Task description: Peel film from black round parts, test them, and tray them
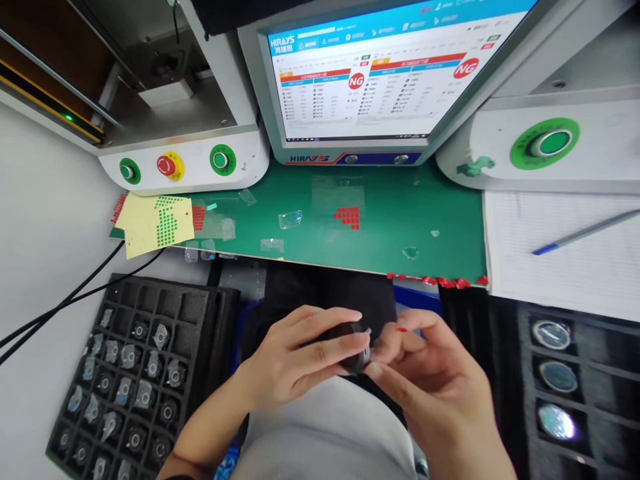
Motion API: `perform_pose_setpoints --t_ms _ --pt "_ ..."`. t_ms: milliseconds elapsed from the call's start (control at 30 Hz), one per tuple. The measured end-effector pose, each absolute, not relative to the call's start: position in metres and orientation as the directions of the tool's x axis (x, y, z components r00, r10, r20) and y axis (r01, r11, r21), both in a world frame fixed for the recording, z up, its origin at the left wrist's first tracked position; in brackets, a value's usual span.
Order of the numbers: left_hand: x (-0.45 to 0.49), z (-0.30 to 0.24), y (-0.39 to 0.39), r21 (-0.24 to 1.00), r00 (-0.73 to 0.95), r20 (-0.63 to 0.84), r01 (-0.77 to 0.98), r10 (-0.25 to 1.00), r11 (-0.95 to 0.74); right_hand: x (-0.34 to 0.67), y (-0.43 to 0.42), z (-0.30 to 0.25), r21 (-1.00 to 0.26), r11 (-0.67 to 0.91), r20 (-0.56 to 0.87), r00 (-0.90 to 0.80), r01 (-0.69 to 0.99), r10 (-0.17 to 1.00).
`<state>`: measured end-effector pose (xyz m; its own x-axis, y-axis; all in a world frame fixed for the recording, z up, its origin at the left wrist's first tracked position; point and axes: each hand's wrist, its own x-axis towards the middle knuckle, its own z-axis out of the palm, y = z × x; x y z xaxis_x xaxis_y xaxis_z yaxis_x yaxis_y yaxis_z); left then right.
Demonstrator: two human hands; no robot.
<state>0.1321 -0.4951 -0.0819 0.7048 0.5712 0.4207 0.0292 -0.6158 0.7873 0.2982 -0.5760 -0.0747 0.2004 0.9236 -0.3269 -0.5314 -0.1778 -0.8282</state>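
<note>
Over my lap, my left hand (305,350) is closed around a small dark watch case (354,364) with a silvery edge. Its fingers lie across the top and cover most of it. Close against the right side of the case is my right hand (440,373), thumb and forefinger pinched together at the edge. What sits between those two fingertips is too small to make out. A small red sticker (401,329) clings to a finger of my right hand.
A black foam tray (173,300) at left holds several small film-wrapped parts. Another tray (560,353) at right holds round glossy discs. Ahead, a green mat (390,220) carries red stickers and film scraps below a monitor (360,87). A pen (585,233) lies on paper.
</note>
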Motion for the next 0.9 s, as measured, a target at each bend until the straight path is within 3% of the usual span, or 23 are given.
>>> perform_pose_setpoints --t_ms 167,233,333,433,533,667,767,900 --pt "0.13 -0.081 -0.492 0.909 0.753 0.325 -0.083 0.571 -0.408 0.292 -0.568 -0.087 -0.615 -0.317 -0.464 0.006 -0.722 0.886" --pt "0.13 -0.081 -0.493 0.952 0.766 0.272 -0.125 0.582 -0.28 0.284 -0.567 -0.091 -0.643 -0.328 -0.485 0.037 -0.692 0.874" --pt "0.133 -0.081 -0.496 0.984 0.77 0.124 -0.178 0.626 0.024 0.275 -0.568 -0.098 -0.765 -0.237 -0.447 0.228 -0.599 0.865" --pt "0.139 -0.081 -0.5 0.89 0.769 -0.076 -0.235 0.635 0.391 0.273 -0.57 -0.101 -0.849 -0.105 -0.339 0.381 -0.518 0.86" --pt "0.146 -0.083 -0.503 0.734 0.745 -0.22 -0.299 0.63 0.61 0.276 -0.57 -0.102 -0.88 -0.004 -0.258 0.47 -0.476 0.844" --pt "0.154 -0.089 -0.506 0.658 0.674 -0.379 -0.286 0.635 0.696 0.276 -0.571 -0.103 -0.867 0.008 -0.272 0.486 -0.497 0.83" --pt "0.157 -0.089 -0.511 0.725 0.604 -0.429 -0.214 0.672 0.655 0.274 -0.572 -0.104 -0.863 -0.003 -0.275 0.465 -0.505 0.842" --pt "0.156 -0.083 -0.518 0.831 0.613 -0.363 -0.128 0.702 0.542 0.273 -0.57 -0.104 -0.864 -0.033 -0.292 0.448 -0.502 0.845"
